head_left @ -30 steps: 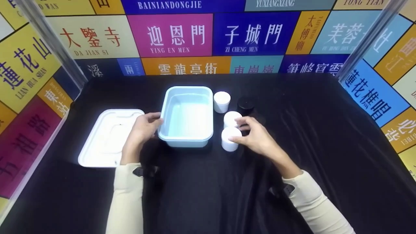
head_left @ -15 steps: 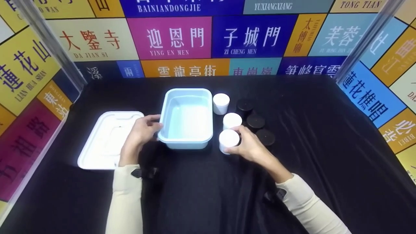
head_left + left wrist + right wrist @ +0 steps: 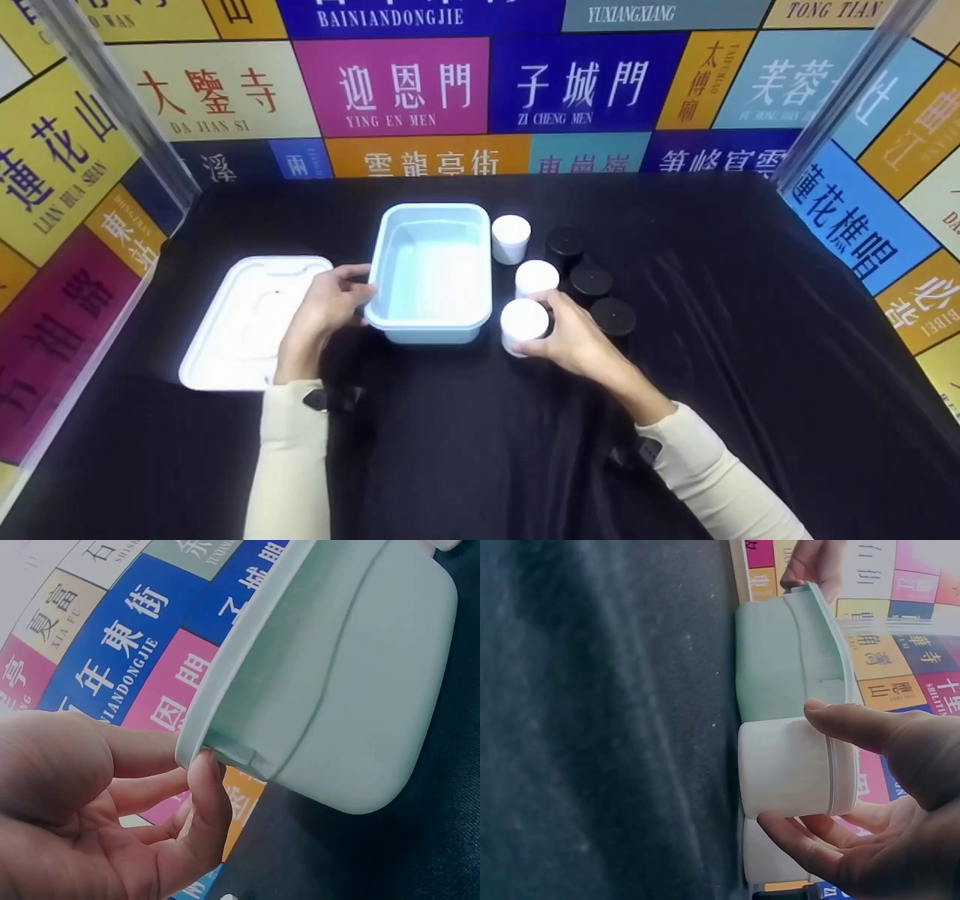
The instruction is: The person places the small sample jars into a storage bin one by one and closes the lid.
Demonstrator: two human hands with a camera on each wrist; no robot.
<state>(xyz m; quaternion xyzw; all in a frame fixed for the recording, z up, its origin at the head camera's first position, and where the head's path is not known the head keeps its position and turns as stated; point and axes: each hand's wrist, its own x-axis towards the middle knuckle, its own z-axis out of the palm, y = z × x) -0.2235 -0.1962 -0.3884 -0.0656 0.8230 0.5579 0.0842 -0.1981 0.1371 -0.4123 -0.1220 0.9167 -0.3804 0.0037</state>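
A pale blue-green plastic tub [image 3: 431, 324] stands uncovered, with nothing inside it. My left hand [image 3: 322, 307] pinches the tub's left rim; the left wrist view has the thumb and fingers [image 3: 208, 791] on either side of that rim. Just right of the tub, my right hand [image 3: 576, 336] grips the nearest white screw-top jar [image 3: 523, 321]. In the right wrist view this white jar [image 3: 784, 769] is upright on the cloth, thumb on one side and fingers on the other. Two more white jars, a middle one [image 3: 536, 276] and a far one [image 3: 511, 238], stand behind it.
Several dark things are near the jars: black-lidded jars at the back [image 3: 565, 241], middle [image 3: 591, 280] and front [image 3: 613, 316] form a row on the right. A white tub lid [image 3: 225, 330] lies left of the tub, partly behind my left forearm. Black cloth [image 3: 442, 450] covers the table.
My right hand has moved slightly left and toward me, bringing the nearest white jar a little left, away from the middle one. The left hand stays at the tub's rim.
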